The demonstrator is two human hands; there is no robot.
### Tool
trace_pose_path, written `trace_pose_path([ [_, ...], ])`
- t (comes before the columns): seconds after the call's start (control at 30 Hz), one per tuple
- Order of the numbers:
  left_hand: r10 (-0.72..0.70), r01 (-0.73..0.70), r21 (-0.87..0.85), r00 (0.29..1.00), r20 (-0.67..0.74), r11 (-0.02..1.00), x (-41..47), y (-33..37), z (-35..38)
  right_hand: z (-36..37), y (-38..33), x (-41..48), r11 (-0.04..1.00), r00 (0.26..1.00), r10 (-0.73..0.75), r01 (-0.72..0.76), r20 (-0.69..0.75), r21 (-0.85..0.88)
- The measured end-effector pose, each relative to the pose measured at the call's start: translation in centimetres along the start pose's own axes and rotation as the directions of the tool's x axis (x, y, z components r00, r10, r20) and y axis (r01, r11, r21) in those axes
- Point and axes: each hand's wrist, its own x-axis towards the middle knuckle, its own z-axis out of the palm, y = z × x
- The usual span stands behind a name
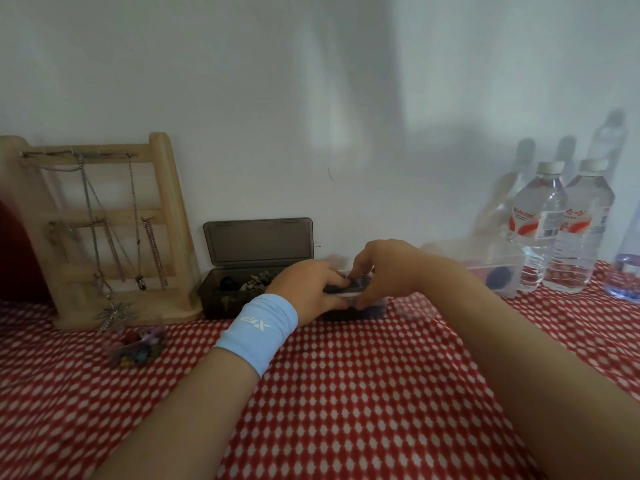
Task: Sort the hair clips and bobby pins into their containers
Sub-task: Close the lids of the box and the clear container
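Item: small clear container [370, 309], beside the open grey box [258, 241]. Your left hand [308, 289] grips its side; your right hand [384, 268] pinches its top edge. Hold the base steady, work gently, avoid spilling.

Surface: red cloth with white diamond print [346, 393] | left: pale wooden jewellery stand [172, 202], clear bag of coloured beads [138, 348] | middle: open smoky-grey plastic box [216, 292], small clear plastic box [346, 299] | right: clear plastic tub [498, 268], clear water bottles [540, 230]
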Motion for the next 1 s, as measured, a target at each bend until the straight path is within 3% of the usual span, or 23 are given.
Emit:
trace_pose_path([
  [0.2, -0.043, 0.044, 0.012, 0.995, -0.085, 0.999, -0.3, 0.2, 1.2, 0.3, -0.7, -0.2, 0.998, 0.999, 0.002, -0.004, -0.038, -0.067],
  [0.37, -0.068, 0.065, -0.117, 0.997, -0.026, 0.991, -0.8, 0.6, 0.6, -0.2, -1.5, -0.4, 0.997, 0.998, 0.052, -0.050, 0.046, -0.057],
  [0.47, -0.093, 0.075, -0.136, 0.987, -0.130, 0.988, -2.0, -0.4, -0.7, -0.8, -2.2, -0.5, 0.995, 0.989, 0.102, -0.103, 0.105, 0.004],
  [0.53, -0.147, 0.131, -0.082, 0.959, -0.244, 0.988, -3.0, -2.3, -2.0, -0.9, -2.9, -0.1, 0.989, 0.991, 0.129, -0.132, 0.043, 0.068],
  [0.67, -0.258, 0.274, -0.002, 0.903, -0.344, 0.962, -4.3, -5.7, -5.0, -0.7, -5.3, 2.1, 0.994, 0.976, 0.049, -0.027, -0.213, 0.103],
  [0.8, -0.329, 0.384, 0.223, 0.912, -0.246, 0.896, -5.1, -7.9, -6.7, -0.8, -8.5, 4.1, 0.993, 0.955, -0.111, 0.100, -0.274, -0.056],
  [0.9, -0.374, 0.395, 0.240, 0.918, -0.130, 0.887, -5.7, -8.5, -6.8, 0.1, -9.4, 4.9, 0.984, 0.961, -0.125, 0.089, -0.247, -0.154],
  [1.0, -0.343, 0.381, 0.256, 0.922, -0.181, 0.888, -6.4, -8.5, -7.0, 0.9, -9.3, 4.5, 0.981, 0.939, -0.132, 0.077, -0.316, -0.181],
])
